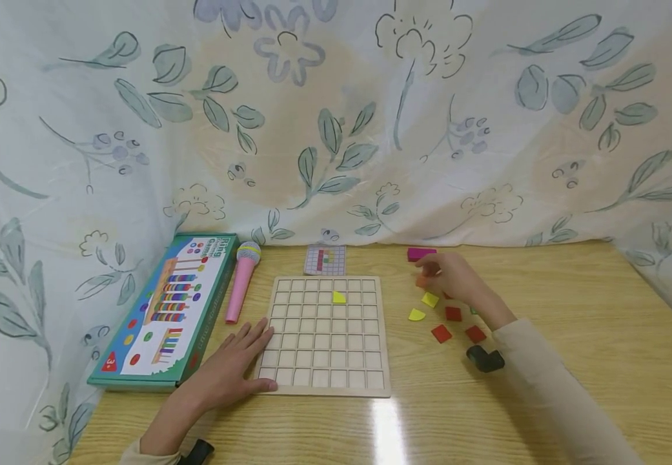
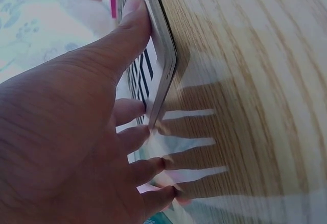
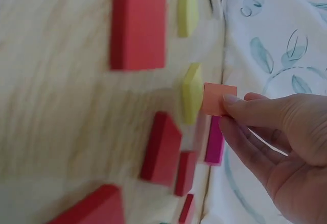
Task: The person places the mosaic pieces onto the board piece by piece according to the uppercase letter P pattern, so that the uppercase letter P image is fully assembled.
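My right hand (image 1: 458, 281) pinches an orange square tile (image 3: 215, 99) between thumb and fingertips, held up over the loose pieces at the back right. In the right wrist view a yellow tile (image 3: 192, 94) and a magenta block (image 3: 214, 141) lie just past it, and several red tiles (image 3: 161, 150) are closer. My left hand (image 1: 228, 368) rests with spread fingers along the left edge of a wooden grid board (image 1: 336, 391), the thumb on its front left corner. A yellow quarter-round tile (image 1: 339, 297) sits in one upper cell of the board.
Behind the board lies a small pattern card (image 1: 325, 259) with a coloured grid. To the left are a pink toy microphone (image 1: 243, 284) and a green game box (image 1: 161, 310). A floral cloth (image 1: 336, 129) hangs along the table's back edge.
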{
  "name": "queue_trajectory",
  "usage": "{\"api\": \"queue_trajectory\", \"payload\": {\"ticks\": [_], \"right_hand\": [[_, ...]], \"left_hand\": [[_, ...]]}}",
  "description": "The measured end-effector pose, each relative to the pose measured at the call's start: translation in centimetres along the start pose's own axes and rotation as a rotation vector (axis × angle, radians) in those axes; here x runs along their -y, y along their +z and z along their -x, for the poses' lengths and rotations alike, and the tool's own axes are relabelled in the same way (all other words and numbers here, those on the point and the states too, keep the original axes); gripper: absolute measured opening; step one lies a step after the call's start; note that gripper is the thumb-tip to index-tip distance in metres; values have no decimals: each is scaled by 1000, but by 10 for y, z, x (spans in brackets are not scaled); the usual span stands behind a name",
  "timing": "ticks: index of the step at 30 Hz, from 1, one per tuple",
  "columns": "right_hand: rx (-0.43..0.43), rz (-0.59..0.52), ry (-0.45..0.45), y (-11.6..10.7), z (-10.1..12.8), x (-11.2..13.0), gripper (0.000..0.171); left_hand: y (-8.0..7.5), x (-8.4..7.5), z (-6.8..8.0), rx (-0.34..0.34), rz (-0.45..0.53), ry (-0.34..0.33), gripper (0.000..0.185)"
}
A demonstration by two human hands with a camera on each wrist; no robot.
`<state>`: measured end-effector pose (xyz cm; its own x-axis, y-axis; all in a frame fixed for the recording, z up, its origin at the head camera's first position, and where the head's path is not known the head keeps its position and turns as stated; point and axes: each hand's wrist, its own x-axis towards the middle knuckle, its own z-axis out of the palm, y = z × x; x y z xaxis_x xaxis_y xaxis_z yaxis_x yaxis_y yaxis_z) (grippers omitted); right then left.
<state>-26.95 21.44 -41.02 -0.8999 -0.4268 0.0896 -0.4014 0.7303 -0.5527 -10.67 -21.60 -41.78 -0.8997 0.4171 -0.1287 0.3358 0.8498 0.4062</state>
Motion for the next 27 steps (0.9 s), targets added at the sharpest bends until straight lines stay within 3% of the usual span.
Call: {"api": "queue_trajectory", "payload": {"ticks": [12,18,27], "right_hand": [[-15,-44,-69,19,-18,36,29],[39,-107,-66,31,-27,60,33],[55,-138,-141,57,-39,85,29]], "left_hand": [[2,2,1,-6,-1,3,93],[3,3,1,-16,2,13,93],[4,4,1,-15,6,19,94]]}}
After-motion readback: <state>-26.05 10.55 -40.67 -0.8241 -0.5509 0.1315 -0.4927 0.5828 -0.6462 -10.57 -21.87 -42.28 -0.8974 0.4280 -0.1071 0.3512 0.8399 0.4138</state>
